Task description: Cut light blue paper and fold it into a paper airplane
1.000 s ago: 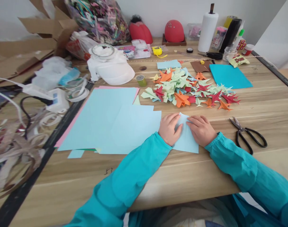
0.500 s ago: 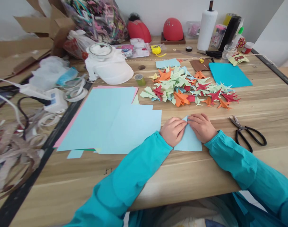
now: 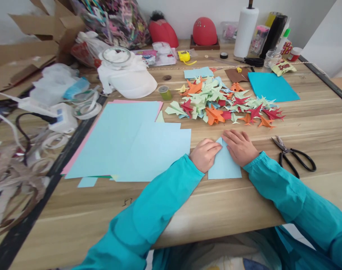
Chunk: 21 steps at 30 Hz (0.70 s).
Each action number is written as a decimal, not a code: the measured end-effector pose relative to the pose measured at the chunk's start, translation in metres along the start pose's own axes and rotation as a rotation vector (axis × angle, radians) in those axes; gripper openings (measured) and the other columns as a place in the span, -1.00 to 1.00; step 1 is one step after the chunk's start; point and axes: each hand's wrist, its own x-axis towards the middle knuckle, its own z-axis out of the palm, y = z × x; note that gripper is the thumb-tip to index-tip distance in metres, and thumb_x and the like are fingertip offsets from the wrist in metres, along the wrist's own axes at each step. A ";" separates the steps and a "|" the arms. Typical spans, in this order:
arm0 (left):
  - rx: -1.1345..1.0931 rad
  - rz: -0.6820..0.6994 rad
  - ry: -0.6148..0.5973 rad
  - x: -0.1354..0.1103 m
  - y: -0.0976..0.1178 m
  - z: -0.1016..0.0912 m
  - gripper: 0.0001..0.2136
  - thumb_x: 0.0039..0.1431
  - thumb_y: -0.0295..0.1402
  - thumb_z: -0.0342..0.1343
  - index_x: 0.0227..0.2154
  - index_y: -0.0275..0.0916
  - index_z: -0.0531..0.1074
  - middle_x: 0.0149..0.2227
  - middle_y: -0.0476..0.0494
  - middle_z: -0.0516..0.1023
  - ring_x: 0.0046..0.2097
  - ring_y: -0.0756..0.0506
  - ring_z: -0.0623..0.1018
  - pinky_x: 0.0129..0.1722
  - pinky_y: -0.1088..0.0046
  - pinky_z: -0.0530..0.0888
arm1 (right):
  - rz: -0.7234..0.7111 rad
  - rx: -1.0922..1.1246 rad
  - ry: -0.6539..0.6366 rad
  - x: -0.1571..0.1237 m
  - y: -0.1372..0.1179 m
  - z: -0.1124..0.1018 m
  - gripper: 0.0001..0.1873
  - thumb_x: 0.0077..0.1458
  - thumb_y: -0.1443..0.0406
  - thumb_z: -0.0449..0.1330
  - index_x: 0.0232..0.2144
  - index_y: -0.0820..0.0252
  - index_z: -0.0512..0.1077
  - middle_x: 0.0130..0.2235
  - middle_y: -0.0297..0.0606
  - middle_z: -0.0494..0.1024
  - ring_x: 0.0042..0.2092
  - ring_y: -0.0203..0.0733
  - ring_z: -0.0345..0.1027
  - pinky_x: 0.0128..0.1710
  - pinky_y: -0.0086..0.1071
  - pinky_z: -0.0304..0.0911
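Note:
A small sheet of light blue paper (image 3: 224, 167) lies on the table before me, its top corners folded in to a point. My left hand (image 3: 204, 155) is closed at its upper left edge, with fingertips on the folded flap. The fingers of my right hand (image 3: 240, 147) lie flat along the upper right edge, pressing on the paper near the tip. My palms hide parts of both side edges. Just beyond is a heap of folded paper planes (image 3: 213, 93) in green, orange and red. Black-handled scissors (image 3: 290, 152) lie partly open to the right.
Large light blue sheets (image 3: 117, 142) are stacked at left over pink paper. A bright blue paper stack (image 3: 272, 87) lies at back right. A yellow tape measure (image 3: 184, 56), a white roll (image 3: 245, 33) and red domed objects (image 3: 205, 32) stand behind. Cords and ribbons (image 3: 21, 180) clutter the left side.
My right hand has shifted slightly up and flattened over the paper's right edge. My left hand stays at the left edge. The view has moved a little.

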 end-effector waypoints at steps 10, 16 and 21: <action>0.059 -0.074 -0.070 -0.001 0.000 0.000 -0.78 0.06 -0.55 -0.04 -0.27 -0.36 0.47 -0.11 -0.31 0.49 -0.13 -0.17 0.40 -0.15 0.17 0.47 | -0.009 -0.040 -0.022 0.000 0.001 0.001 -0.53 0.20 0.29 -0.15 0.15 0.16 0.17 0.23 -0.21 0.15 0.22 -0.01 -0.04 0.13 -0.01 -0.09; 0.069 -0.046 -0.070 -0.003 -0.002 0.002 -0.77 0.06 -0.55 -0.05 -0.28 -0.33 0.48 -0.12 -0.28 0.51 -0.13 -0.16 0.39 -0.15 0.19 0.48 | -0.009 -0.048 -0.011 0.000 0.000 0.000 -0.52 0.20 0.31 -0.16 0.17 0.16 0.13 0.22 -0.18 0.17 0.22 -0.03 -0.03 0.12 -0.03 -0.08; 0.072 -0.041 -0.068 -0.003 -0.001 0.002 -0.78 0.05 -0.55 -0.04 -0.30 -0.33 0.49 -0.12 -0.29 0.51 -0.14 -0.17 0.41 -0.17 0.18 0.49 | -0.014 -0.047 0.001 0.000 0.000 0.000 -0.52 0.19 0.31 -0.13 0.16 0.12 0.16 0.21 -0.19 0.18 0.21 -0.02 -0.02 0.12 -0.05 -0.09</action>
